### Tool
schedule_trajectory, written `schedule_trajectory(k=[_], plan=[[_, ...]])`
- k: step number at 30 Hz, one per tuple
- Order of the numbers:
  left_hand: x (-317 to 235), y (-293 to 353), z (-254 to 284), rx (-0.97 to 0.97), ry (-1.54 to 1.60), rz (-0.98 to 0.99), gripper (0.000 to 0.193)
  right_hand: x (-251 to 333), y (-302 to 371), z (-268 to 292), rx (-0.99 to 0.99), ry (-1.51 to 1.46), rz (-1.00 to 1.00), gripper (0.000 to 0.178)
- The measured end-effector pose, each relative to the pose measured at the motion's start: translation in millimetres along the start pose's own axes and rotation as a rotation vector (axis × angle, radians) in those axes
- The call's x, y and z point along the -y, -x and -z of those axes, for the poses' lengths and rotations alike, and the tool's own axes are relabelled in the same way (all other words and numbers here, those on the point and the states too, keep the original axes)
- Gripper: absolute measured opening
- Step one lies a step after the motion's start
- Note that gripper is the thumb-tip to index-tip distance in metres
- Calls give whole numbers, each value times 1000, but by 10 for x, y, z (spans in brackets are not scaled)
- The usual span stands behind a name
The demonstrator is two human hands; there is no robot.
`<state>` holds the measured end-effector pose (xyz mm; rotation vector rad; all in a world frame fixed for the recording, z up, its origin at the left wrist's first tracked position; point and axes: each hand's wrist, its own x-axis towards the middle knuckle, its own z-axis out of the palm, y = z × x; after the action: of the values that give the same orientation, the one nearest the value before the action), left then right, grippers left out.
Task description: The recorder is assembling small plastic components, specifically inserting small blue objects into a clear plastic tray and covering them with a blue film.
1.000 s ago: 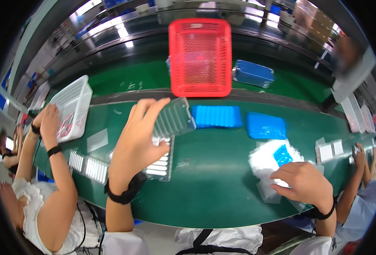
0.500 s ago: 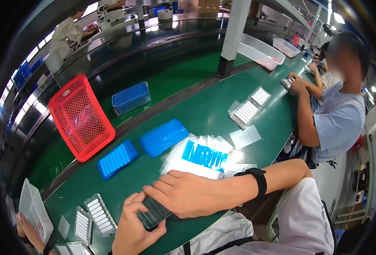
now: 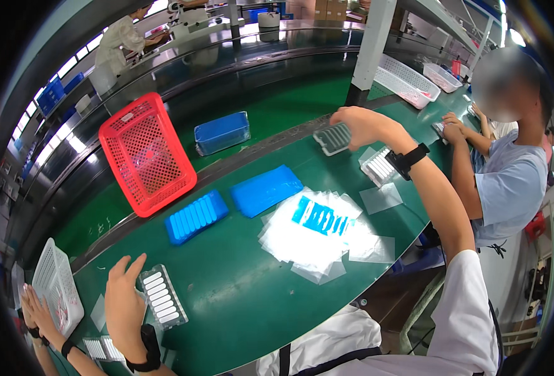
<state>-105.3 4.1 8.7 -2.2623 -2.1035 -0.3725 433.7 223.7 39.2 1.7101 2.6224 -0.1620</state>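
Note:
My right hand [image 3: 372, 127] is stretched out to the far right of the bench. It grips the edge of a clear ribbed plastic tray [image 3: 332, 139], held near the bench's dark far border. Just beyond my wrist lies a clear tray of white strips [image 3: 378, 167], partly hidden by my arm. My left hand [image 3: 125, 299] is at the lower left with its fingers spread, holding nothing that I can see. Right beside it lies another clear tray with white strips [image 3: 163, 297]. Whatever lies under my left palm is hidden.
Mid-bench are a pile of clear sheets [image 3: 308, 241], a blue block [image 3: 265, 191] and a ridged blue block [image 3: 196, 217]. A red basket [image 3: 186, 178] and a blue bin [image 3: 222, 133] stand farther off. Co-workers' hands [image 3: 39, 313] show at left; another person [image 3: 508, 160] works at right.
My hands, together on the clear plastic tray before, have parted. The right carried the tray far out to the right; the left let go and moved left to the trays of white strips.

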Motion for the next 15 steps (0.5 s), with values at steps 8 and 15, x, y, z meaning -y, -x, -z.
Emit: schedule_trajectory(k=[8,15], plan=[[6,5,-149,203,146,21,85,-182,93,-446,-137,81,-1,65],[-149,91,-62,320,102,75,92,998,476,-333,-26,-313,374,34]])
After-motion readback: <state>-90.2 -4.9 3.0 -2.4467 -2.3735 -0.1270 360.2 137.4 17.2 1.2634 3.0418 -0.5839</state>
